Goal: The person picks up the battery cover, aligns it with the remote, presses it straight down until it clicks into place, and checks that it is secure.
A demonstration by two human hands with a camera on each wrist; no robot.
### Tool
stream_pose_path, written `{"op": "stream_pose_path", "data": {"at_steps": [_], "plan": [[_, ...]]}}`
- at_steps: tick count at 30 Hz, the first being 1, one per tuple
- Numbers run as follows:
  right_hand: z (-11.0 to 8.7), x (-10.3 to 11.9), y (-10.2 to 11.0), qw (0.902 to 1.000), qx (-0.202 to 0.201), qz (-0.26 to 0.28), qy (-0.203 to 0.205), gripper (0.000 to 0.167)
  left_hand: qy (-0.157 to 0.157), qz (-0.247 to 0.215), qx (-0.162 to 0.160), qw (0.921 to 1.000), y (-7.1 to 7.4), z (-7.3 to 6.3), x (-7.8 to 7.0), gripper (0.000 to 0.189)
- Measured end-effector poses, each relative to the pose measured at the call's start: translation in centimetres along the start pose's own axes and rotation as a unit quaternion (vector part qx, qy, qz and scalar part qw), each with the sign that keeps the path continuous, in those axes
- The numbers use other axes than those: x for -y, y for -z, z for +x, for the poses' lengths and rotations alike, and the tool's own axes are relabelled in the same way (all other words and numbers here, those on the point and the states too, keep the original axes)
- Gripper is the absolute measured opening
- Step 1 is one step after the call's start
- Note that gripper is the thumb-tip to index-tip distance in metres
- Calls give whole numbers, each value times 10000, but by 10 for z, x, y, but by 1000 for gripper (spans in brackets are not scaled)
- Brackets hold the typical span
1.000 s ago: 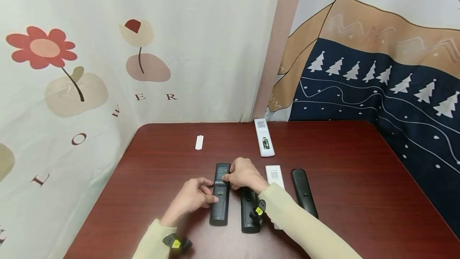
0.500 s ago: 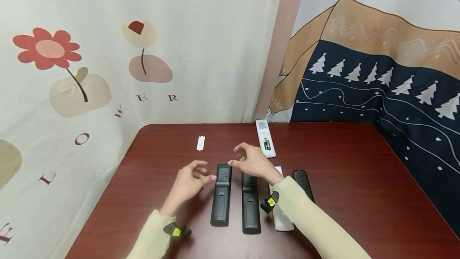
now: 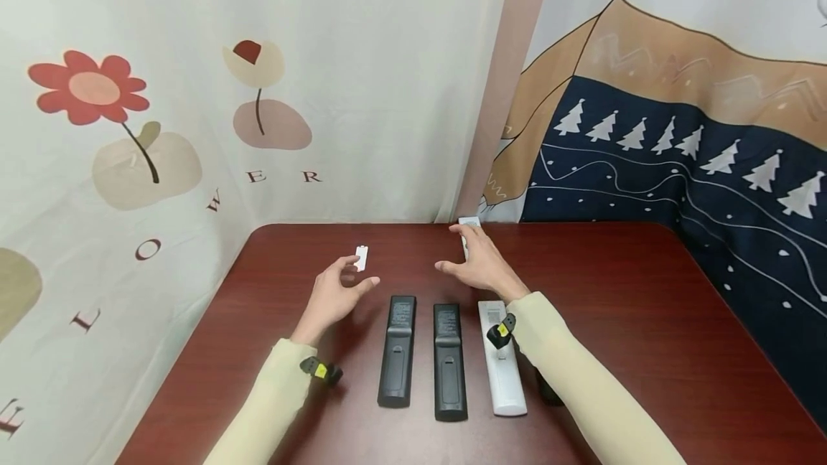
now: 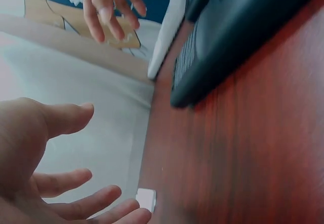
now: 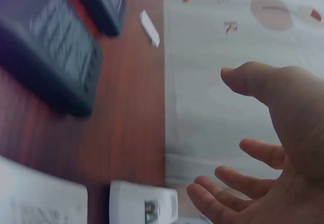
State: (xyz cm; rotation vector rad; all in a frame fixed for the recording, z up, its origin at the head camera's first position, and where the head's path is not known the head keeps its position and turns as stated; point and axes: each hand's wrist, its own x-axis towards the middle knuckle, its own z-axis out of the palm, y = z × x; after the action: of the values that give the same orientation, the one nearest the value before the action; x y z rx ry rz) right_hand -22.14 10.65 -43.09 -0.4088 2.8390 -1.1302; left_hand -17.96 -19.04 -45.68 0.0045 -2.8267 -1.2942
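My left hand (image 3: pixel 332 298) hovers with spread fingers just in front of the small white battery cover (image 3: pixel 362 257), holding nothing. To the right, my right hand (image 3: pixel 481 262) is raised with fingers apart in front of the white remote with the uncovered battery slot (image 3: pixel 469 221), hiding most of it in the head view. In the right wrist view, batteries show in that remote's slot (image 5: pixel 151 211). Two black remotes (image 3: pixel 397 354) (image 3: pixel 449 364) lie back-up nearer the person. Beside them lies another white remote (image 3: pixel 507 382), partly behind the right wrist camera.
A further black remote (image 3: pixel 548 390) is mostly hidden under the right sleeve. The brown table (image 3: pixel 646 293) meets a white curtain (image 3: pixel 375 128) at its far edge. A dark patterned cloth (image 3: pixel 607 163) hangs at the right.
Both hands have left the left black remote and moved forward, the left toward the battery cover, the right toward the far white remote. The remotes lie where they were.
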Motion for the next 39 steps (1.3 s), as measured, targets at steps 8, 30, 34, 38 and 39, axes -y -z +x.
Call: {"op": "stream_pose_path", "data": {"at_steps": [8,30,34,38,39], "plan": [[21,-21,1,9985,120,-256,-472,93,267,2,116,9996,5,32,12,73],[59,-43,-4,9818,-219,-965,-1623,89,890,880,298,9917,-1,91,11,62],[62,-46,-5,9755,-340,-1002,-1927,74,965,881,323,9909,-2,93,13,55],[64,-47,-3,9733,-348,-960,-2057,56,958,763,288,9920,-4,96,14,46],[65,-47,-3,9735,-340,-945,-2056,52,958,715,264,9925,-5,96,14,43]]}}
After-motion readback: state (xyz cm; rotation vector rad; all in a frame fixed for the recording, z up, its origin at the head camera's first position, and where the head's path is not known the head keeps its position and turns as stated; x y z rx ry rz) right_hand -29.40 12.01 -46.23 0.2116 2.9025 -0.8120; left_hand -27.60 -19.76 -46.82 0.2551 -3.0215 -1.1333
